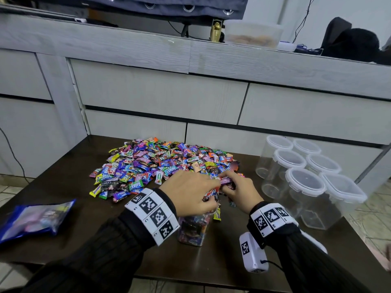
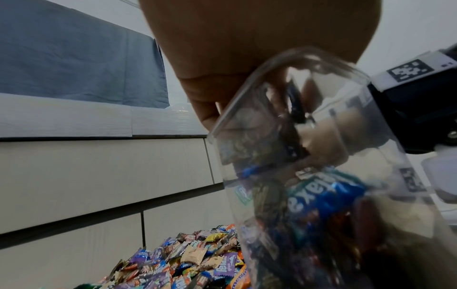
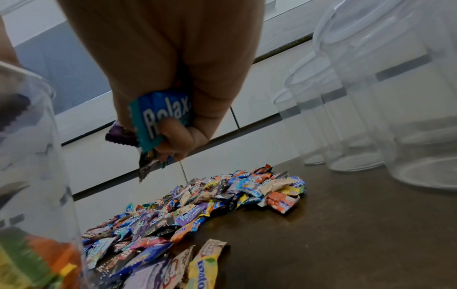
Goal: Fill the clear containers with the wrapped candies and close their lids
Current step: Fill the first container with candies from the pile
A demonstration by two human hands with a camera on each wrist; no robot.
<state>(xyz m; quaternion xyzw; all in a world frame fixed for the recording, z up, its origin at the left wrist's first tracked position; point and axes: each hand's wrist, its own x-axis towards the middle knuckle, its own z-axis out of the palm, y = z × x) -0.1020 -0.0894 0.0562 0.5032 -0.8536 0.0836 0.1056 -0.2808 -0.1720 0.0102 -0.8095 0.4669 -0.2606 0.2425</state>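
A big pile of wrapped candies lies on the dark table. Near the front edge stands an open clear container, partly filled with candies. My left hand is over its mouth, fingers curled round a few candies. In the left wrist view the container stands close below the palm, with candies inside. My right hand is just right of the left one and grips a bunch of candies. The right wrist view shows a blue "Relax" wrapper among them, above the pile.
Several empty clear containers with lids on stand at the table's right side. A blue plastic bag lies at the front left. Pale cabinet drawers rise right behind the table. One loose candy lies beside the open container.
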